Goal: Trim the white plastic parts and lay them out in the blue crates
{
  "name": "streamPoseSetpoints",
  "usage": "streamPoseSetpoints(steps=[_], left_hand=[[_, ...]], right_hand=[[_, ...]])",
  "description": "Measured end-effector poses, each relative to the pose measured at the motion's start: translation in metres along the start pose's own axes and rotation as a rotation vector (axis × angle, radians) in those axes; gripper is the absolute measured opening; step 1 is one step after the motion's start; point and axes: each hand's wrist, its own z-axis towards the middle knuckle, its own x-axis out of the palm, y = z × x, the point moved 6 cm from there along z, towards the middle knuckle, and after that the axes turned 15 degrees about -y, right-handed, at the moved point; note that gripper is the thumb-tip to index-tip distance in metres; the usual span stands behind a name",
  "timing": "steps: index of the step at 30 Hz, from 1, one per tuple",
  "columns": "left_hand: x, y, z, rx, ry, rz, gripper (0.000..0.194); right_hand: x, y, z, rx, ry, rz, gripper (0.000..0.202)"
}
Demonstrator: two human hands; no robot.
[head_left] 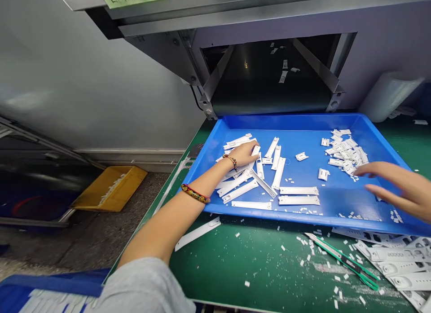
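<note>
My left hand (246,154) is over the left part of the blue tray (289,122), its fingers closed on a long white plastic strip (256,150). Only the end of that strip shows past my fingers. Around it lie several similar loose strips, among them two side by side (299,200) near the front wall. On the right, my right hand (400,187) hovers over the tray, slightly blurred, fingers apart and holding nothing. Close to its fingertips is a heap of small white plastic clips (348,151). Two single clips (323,174) lie left of that heap.
Behind the tray, a dark conveyor belt (269,88) carries a few small white parts. A green utility knife (346,261), white scraps, and a pile of white strips (404,268) lie on the green table (262,259). A yellow bin (124,191) stands on the floor at left.
</note>
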Motion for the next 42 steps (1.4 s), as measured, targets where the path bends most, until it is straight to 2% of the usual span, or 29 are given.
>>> streamPoseSetpoints(steps=[1,4,6,8,11,14,16,19,20,23,25,28,31,34,38,42], left_hand=[[0.000,-0.001,0.000,0.013,-0.008,0.002,0.044],[0.002,-0.003,-0.002,0.038,-0.008,0.016,0.037],[0.003,-0.002,-0.003,0.043,0.003,0.035,0.038],[0.003,-0.002,-0.004,0.042,0.013,0.056,0.041],[-0.006,-0.006,-0.002,0.060,-0.045,0.064,0.042],[-0.024,-0.023,0.004,0.063,-0.163,0.082,0.034],[-0.025,-0.042,0.008,0.042,-0.098,0.133,0.030],[-0.005,-0.077,0.004,0.066,0.167,0.240,0.039],[0.002,-0.087,0.001,0.089,0.209,0.283,0.041],[0.019,-0.104,-0.003,0.132,0.214,0.380,0.039],[0.024,-0.102,-0.004,0.115,0.208,0.378,0.034],[0.021,-0.091,-0.006,0.083,0.213,0.304,0.023],[0.016,-0.084,-0.007,0.033,0.198,0.168,0.017],[0.014,-0.082,-0.005,-0.025,0.161,0.001,0.020],[0.020,-0.088,-0.003,0.039,0.128,-0.172,0.015],[0.020,-0.093,-0.003,0.114,0.092,-0.261,0.019]], right_hand=[[0.023,0.011,0.016,0.000,0.147,0.115,0.034],[0.077,0.041,0.058,-0.034,0.354,0.260,0.036],[0.102,0.053,0.074,-0.081,0.405,0.232,0.027],[0.115,0.057,0.083,-0.125,0.356,0.167,0.021],[0.119,0.055,0.083,-0.142,0.289,0.127,0.017],[0.116,0.050,0.081,-0.111,0.272,0.130,0.014],[0.116,0.051,0.081,-0.101,0.285,0.151,0.015],[0.122,0.058,0.077,-0.153,0.342,0.234,0.016],[0.124,0.061,0.074,-0.185,0.367,0.268,0.017],[0.133,0.069,0.064,-0.252,0.453,0.327,0.022],[0.137,0.070,0.060,-0.256,0.498,0.310,0.015],[0.135,0.067,0.063,-0.195,0.499,0.259,0.007],[0.130,0.058,0.070,-0.042,0.461,0.264,0.008],[0.128,0.046,0.073,0.160,0.410,0.326,0.015],[0.133,0.041,0.070,0.364,0.399,0.523,0.031],[0.135,0.043,0.068,0.478,0.383,0.687,0.029]])
